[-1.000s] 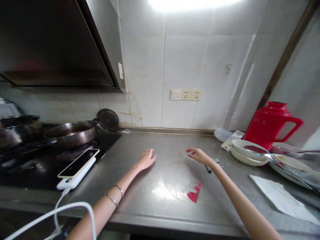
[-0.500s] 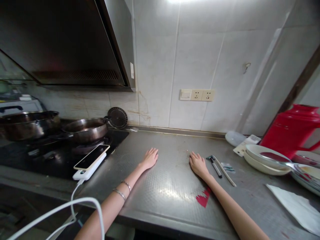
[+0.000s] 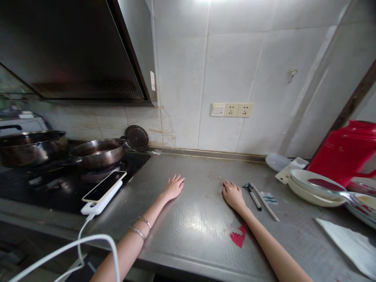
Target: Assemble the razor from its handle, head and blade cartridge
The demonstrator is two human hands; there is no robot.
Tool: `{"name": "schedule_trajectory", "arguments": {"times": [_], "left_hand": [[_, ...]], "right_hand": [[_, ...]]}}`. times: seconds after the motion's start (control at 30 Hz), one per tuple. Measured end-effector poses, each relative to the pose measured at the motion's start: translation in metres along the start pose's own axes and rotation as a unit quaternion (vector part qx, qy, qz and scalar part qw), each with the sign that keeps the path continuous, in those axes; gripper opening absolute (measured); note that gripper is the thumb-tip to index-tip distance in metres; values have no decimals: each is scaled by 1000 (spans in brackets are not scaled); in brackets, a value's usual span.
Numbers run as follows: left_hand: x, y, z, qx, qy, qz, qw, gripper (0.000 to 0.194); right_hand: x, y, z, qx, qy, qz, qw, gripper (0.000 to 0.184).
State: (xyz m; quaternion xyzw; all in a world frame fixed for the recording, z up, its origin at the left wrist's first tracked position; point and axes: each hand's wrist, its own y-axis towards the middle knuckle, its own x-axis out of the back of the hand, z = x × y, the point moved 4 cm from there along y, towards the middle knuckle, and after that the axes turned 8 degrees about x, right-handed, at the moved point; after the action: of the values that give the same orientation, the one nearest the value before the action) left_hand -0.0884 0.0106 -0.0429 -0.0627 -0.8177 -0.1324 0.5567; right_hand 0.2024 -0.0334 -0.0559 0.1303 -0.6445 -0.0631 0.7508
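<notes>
At the far left, a large pot (image 3: 32, 152) and a pan (image 3: 101, 159) stand side by side on the black stove (image 3: 14, 196), each seemingly set over a burner, as cooking needs. Near the stove's right edge, a phone (image 3: 105, 186) lies on a white power bank (image 3: 101, 206), and a white cable (image 3: 79, 244) runs down from this, probably so that it can reach. Behind the pan, a round dark disc (image 3: 136, 138) stands against the wall, which seems to hold it upright.

Next comes the steel bench (image 3: 202, 207). The left hand (image 3: 174, 187) rests on it palm down, fingers a little spread, holding nothing. The right hand (image 3: 232, 194) lies in the same manner, fingers slightly apart and empty; the flat surface appears to support both.

Just to the right of the right hand lies a razor (image 3: 256, 199), its head toward the wall and its handle toward the person, perhaps for easy reach. A thin white stick (image 3: 266, 203) lies close beside it, then a small clear packet (image 3: 268, 197). Farther right, two pale bowls (image 3: 315, 199) are stacked, likely to save room, in front of a red flask (image 3: 343, 152).
</notes>
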Motion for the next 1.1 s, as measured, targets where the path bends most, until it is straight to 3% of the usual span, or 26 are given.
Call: {"name": "schedule_trajectory", "arguments": {"times": [0.33,0.73,0.83,0.93,1.1], "left_hand": [[1,3,6,6,10,44,999,58],[1,5,8,1,23,24,999,48],[0,6,10,-1,24,21,999,47],[-1,7,12,-4,20,16,1000,50],[-2,9,13,-5,8,9,1000,54]], "right_hand": [[4,0,5,-9,-25,16,1000,41],[10,2,-2,-21,55,-5,998,39],[26,4,-14,-32,106,-38,993,40],[51,-3,-39,-90,106,-68,988,39],[77,-37,-78,-177,16,-7,984,30]]}}
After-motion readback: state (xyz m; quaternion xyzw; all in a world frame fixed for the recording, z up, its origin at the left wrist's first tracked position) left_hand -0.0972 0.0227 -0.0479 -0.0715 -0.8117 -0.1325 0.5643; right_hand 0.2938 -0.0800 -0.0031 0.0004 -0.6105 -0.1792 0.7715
